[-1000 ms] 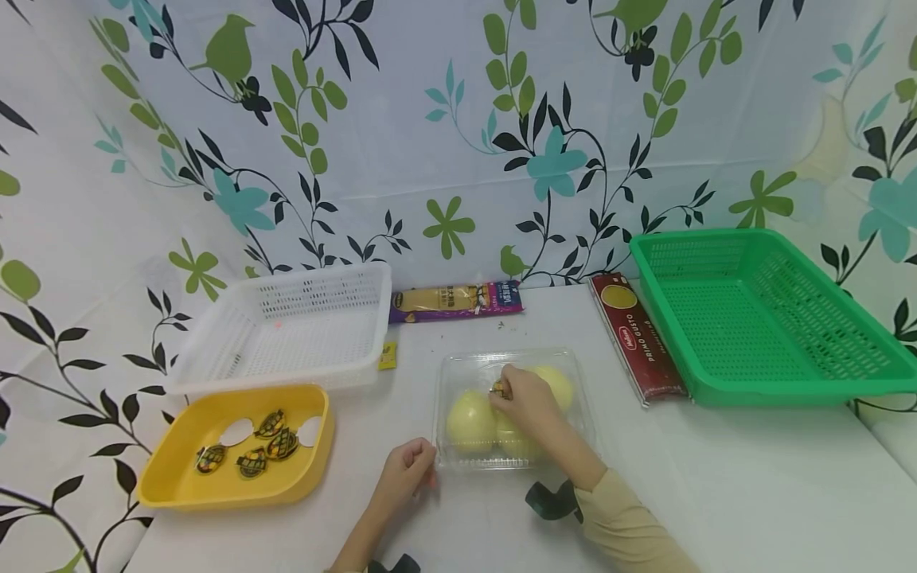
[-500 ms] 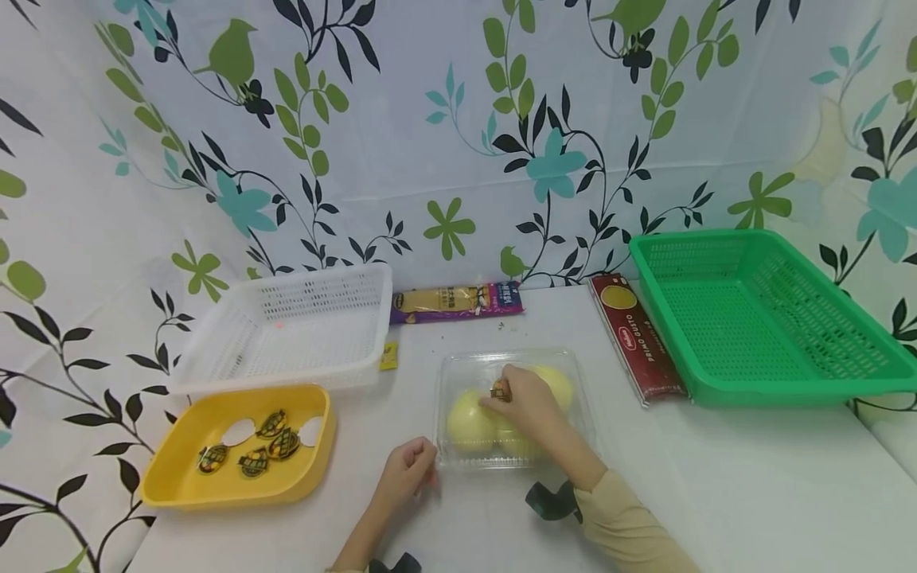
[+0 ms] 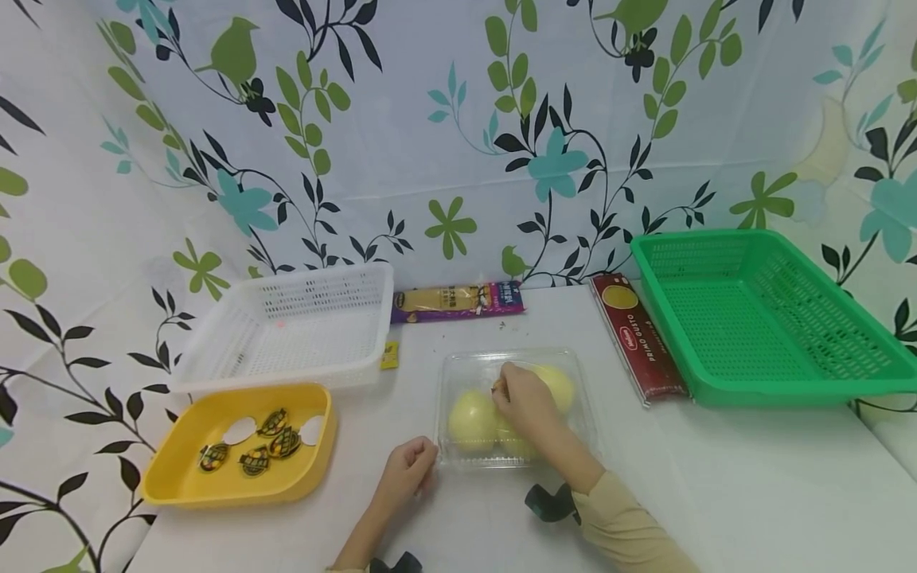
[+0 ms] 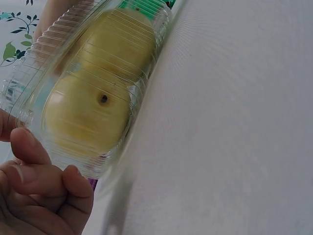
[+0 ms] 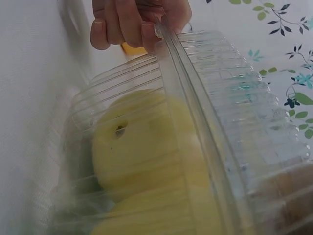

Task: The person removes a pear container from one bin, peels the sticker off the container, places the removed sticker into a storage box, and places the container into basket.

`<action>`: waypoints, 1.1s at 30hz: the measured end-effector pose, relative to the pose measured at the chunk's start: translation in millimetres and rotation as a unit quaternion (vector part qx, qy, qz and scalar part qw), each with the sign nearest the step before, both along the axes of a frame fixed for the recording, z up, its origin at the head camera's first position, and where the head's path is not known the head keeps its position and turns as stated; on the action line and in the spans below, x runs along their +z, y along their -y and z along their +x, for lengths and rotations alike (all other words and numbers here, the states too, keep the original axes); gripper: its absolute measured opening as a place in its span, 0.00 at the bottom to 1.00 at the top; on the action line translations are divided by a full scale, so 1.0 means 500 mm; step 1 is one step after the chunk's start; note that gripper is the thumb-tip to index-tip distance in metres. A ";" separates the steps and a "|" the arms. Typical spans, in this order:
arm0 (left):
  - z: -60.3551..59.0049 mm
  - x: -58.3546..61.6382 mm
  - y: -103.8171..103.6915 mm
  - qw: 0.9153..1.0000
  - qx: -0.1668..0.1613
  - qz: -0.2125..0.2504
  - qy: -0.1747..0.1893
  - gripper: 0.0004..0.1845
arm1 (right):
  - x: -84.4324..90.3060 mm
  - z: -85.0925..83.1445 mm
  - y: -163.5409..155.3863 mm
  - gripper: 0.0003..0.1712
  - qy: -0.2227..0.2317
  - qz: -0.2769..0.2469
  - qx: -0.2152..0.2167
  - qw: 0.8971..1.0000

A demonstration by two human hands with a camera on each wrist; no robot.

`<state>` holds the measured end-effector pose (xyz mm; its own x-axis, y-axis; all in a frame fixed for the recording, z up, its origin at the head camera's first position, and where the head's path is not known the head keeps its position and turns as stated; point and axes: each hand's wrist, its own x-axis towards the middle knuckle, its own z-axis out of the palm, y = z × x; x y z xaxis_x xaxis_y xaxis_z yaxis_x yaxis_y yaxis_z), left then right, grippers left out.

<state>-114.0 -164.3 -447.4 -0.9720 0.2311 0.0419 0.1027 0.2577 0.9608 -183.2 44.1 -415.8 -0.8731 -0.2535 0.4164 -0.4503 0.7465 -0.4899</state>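
A clear plastic container (image 3: 458,368) with pale yellow round fruits (image 3: 473,420) stands mid-table. By its near left corner is my left hand (image 3: 407,473); in the right wrist view, the left hand's fingers (image 5: 128,22) pinch the container's rim. My right hand (image 3: 526,398) is over the fruits, fingers curled in a pinch. The wrapped candy seen in those fingers earlier is out of sight behind them. Through the plastic, the right wrist view shows only a blur of that hand. I cannot tell whether it touches the lid or fruit.
A yellow tray (image 3: 236,497) at left holds several wrapped candies (image 3: 284,442) and two white ovals. Behind it stands a white basket (image 3: 279,382). A purple pasta packet (image 3: 458,302) lies at the back, a red packet (image 3: 637,338) beside the green basket (image 3: 802,390).
My right hand has turned slightly, and the wrapped candy at its fingertips has gone from view. The left hand and the container have hardly moved.
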 end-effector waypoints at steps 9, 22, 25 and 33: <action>0.002 0.002 -0.002 1.000 -0.005 -0.001 0.005 0.12 | 0.005 0.002 0.002 0.16 0.018 0.041 -0.004 0.999; 0.004 0.006 -0.003 1.000 0.001 -0.010 0.002 0.12 | 0.008 0.007 -0.004 0.11 0.007 0.016 -0.031 0.999; 0.004 0.006 -0.004 1.000 0.002 -0.008 0.003 0.12 | 0.011 0.005 -0.010 0.07 0.037 -0.018 -0.034 0.999; 0.003 0.008 -0.004 1.000 0.009 -0.007 0.013 0.12 | 0.027 0.004 -0.024 0.04 0.062 -0.065 -0.020 0.996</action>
<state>-112.4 -162.2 -443.2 -0.9767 0.2141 0.0140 0.0734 0.2724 0.9594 -181.4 56.1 -402.5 -0.9283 -0.1681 0.3316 -0.3511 0.6896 -0.6334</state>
